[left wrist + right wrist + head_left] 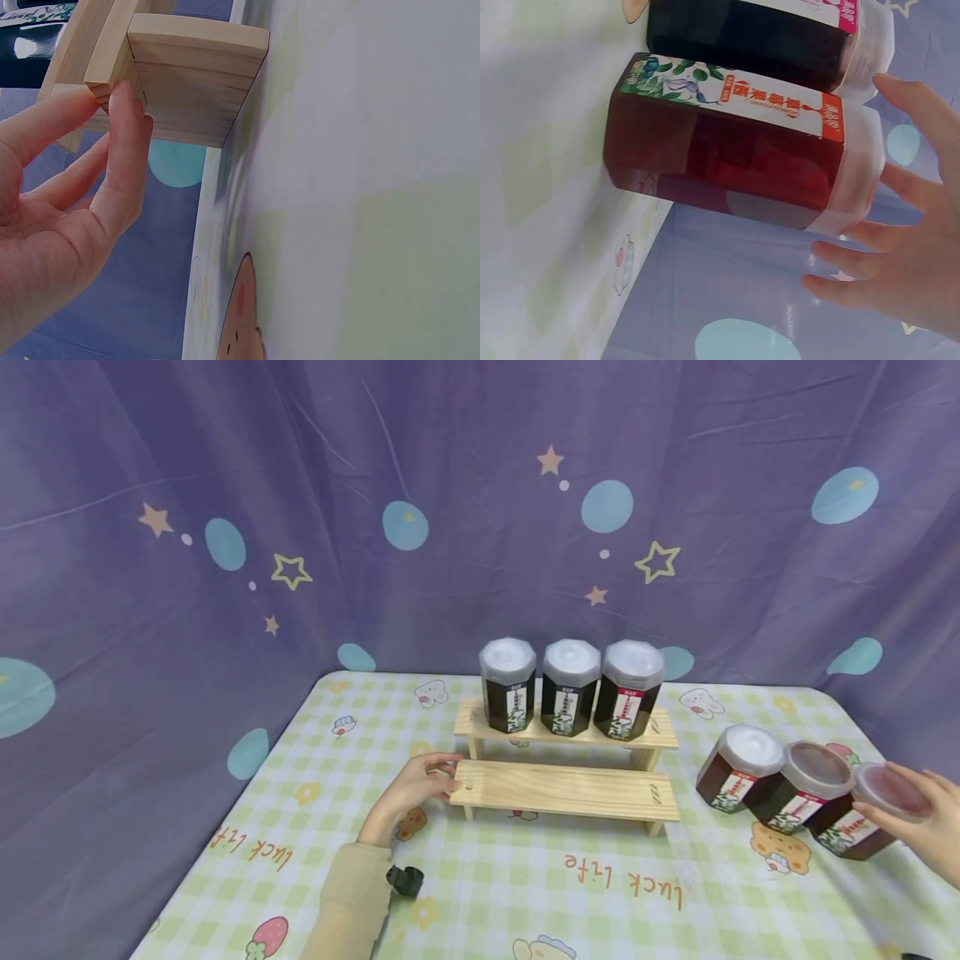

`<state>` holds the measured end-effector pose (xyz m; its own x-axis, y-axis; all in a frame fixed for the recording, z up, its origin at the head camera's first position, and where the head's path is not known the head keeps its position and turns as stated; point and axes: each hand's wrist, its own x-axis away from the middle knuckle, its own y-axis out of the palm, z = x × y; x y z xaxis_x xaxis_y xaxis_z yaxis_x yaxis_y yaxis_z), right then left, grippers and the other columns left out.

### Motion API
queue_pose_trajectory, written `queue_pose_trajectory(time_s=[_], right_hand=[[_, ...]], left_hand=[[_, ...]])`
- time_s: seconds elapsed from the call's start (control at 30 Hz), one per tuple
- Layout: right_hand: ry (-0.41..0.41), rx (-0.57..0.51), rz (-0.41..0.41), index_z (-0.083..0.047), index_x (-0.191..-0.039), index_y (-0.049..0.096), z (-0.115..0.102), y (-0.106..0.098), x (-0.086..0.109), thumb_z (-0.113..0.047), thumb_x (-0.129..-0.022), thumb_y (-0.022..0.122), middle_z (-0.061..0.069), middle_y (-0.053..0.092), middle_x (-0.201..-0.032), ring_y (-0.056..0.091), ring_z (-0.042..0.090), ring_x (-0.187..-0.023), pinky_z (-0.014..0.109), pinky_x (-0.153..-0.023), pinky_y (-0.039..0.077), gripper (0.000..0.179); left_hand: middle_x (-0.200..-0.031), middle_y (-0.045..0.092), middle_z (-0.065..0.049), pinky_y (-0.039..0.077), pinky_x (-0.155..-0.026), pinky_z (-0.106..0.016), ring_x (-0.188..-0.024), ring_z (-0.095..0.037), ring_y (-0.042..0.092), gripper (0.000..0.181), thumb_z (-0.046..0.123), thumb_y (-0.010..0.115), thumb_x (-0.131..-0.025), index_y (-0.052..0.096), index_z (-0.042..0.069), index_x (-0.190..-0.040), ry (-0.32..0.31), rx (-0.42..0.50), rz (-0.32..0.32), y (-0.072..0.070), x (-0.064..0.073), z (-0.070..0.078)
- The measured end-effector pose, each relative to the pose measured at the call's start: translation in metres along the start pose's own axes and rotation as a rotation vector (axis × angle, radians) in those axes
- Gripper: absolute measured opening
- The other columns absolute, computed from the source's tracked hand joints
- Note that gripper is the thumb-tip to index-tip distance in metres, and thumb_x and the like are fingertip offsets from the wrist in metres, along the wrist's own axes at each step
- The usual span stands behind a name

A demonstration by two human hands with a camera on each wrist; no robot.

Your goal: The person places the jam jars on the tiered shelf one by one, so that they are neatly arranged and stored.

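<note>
A two-tier wooden stand (562,789) is on the table, and my left hand (422,779) pinches the left end of its lower board between thumb and fingers. The left wrist view shows the thumb and fingertips at the board's corner (105,79). At the right, my right hand (926,814) is at the lid of the rightmost jar (851,835), a dark red one with an orange-topped label. In the right wrist view the thumb and spread, fairly straight fingers are around the lid (859,169). Another jar (798,797) stands close beside it.
Three lidded jars (567,697) stand in a row on the upper tier. A third jar (738,768) on the table stands left of the two by my right hand. A checked cloth (300,827) covers the table, and a purple curtain (480,585) hangs behind.
</note>
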<state>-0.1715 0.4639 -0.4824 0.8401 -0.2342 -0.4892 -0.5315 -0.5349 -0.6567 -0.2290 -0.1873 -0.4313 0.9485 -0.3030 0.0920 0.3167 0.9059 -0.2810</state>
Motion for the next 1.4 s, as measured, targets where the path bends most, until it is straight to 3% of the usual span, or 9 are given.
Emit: queue_pose_trajectory(time_s=[0.1,0.4,0.5,0.6,0.7,0.8,0.93,1.2,1.4], right_hand=[[0.009,-0.019,-0.007,-0.022,-0.137,0.034,-0.013,-0.003,0.004,-0.016,-0.071,0.072,0.032,0.020,-0.138,0.007,0.035,-0.132,0.057,-0.104,0.002,0.076],[0.015,0.031,0.002,-0.007,-0.133,0.038,0.042,0.011,0.000,-0.020,-0.066,0.076,0.038,0.023,-0.132,0.011,0.046,-0.128,0.060,-0.102,0.004,0.078],[0.001,0.046,0.031,-0.010,-0.133,0.040,0.045,0.014,0.001,-0.019,-0.065,0.077,0.037,0.034,-0.126,0.023,0.042,-0.124,0.038,-0.109,0.010,0.077],[-0.029,0.057,0.075,-0.012,-0.131,0.044,0.044,0.016,0.002,-0.017,-0.064,0.077,0.036,0.044,-0.117,0.031,0.026,-0.121,0.013,-0.100,0.011,0.075],[-0.040,0.061,0.102,-0.014,-0.130,0.046,0.041,0.017,0.003,-0.016,-0.064,0.078,0.036,0.046,-0.115,0.030,0.014,-0.120,0.004,-0.091,0.010,0.074],[-0.051,0.051,0.113,-0.015,-0.130,0.046,0.036,0.017,0.003,-0.014,-0.063,0.078,0.036,0.047,-0.114,0.029,-0.003,-0.115,0.001,-0.087,0.012,0.074],[-0.070,0.021,0.131,-0.014,-0.128,0.049,0.033,0.017,0.003,-0.011,-0.061,0.079,0.037,0.049,-0.109,0.023,-0.025,-0.094,0.001,-0.080,0.017,0.074],[-0.075,0.016,0.175,-0.009,-0.123,0.052,0.028,0.018,0.003,-0.003,-0.053,0.081,0.039,0.052,-0.098,0.023,-0.024,-0.084,0.004,-0.068,0.020,0.076],[-0.068,0.040,0.179,-0.003,-0.121,0.051,0.026,0.020,0.004,-0.001,-0.050,0.081,0.038,0.052,-0.097,0.022,-0.024,-0.085,0.005,-0.066,0.020,0.077]], left_hand=[[-0.097,0.051,-0.017,0.054,-0.064,-0.038,-0.066,-0.018,0.057,0.048,0.003,0.061,-0.079,0.047,-0.005,-0.124,-0.003,0.003,0.006,0.000,0.000,0.000],[-0.095,0.052,-0.017,0.054,-0.063,-0.037,-0.066,-0.018,0.057,0.048,0.002,0.061,-0.078,0.047,-0.005,-0.124,-0.001,0.000,0.010,0.001,0.000,0.000],[-0.095,0.052,-0.016,0.054,-0.063,-0.036,-0.066,-0.018,0.057,0.047,0.002,0.061,-0.078,0.048,-0.004,-0.123,-0.009,0.000,0.014,0.001,-0.001,0.000],[-0.096,0.052,-0.017,0.054,-0.062,-0.035,-0.066,-0.018,0.057,0.047,0.001,0.061,-0.077,0.049,-0.004,-0.122,-0.010,0.001,0.016,0.002,-0.001,-0.001],[-0.096,0.052,-0.018,0.054,-0.063,-0.036,-0.066,-0.017,0.057,0.047,0.002,0.062,-0.077,0.049,-0.004,-0.122,-0.008,0.002,0.012,0.002,-0.001,0.000],[-0.097,0.051,-0.018,0.054,-0.064,-0.038,-0.067,-0.017,0.057,0.047,0.001,0.062,-0.078,0.048,-0.005,-0.123,-0.016,0.007,0.004,0.002,-0.001,0.001],[-0.098,0.050,-0.021,0.053,-0.066,-0.042,-0.067,-0.016,0.056,0.047,-0.001,0.060,-0.079,0.045,-0.008,-0.124,-0.021,0.018,-0.013,0.002,0.002,0.006],[-0.099,0.050,-0.025,0.052,-0.070,-0.046,-0.068,-0.016,0.056,0.046,-0.003,0.057,-0.080,0.043,-0.012,-0.124,-0.022,-0.004,-0.018,0.005,0.014,0.029],[-0.098,0.051,-0.021,0.052,-0.067,-0.044,-0.067,-0.016,0.057,0.047,-0.001,0.059,-0.080,0.044,-0.010,-0.124,-0.014,0.009,-0.019,0.002,0.004,0.009]])
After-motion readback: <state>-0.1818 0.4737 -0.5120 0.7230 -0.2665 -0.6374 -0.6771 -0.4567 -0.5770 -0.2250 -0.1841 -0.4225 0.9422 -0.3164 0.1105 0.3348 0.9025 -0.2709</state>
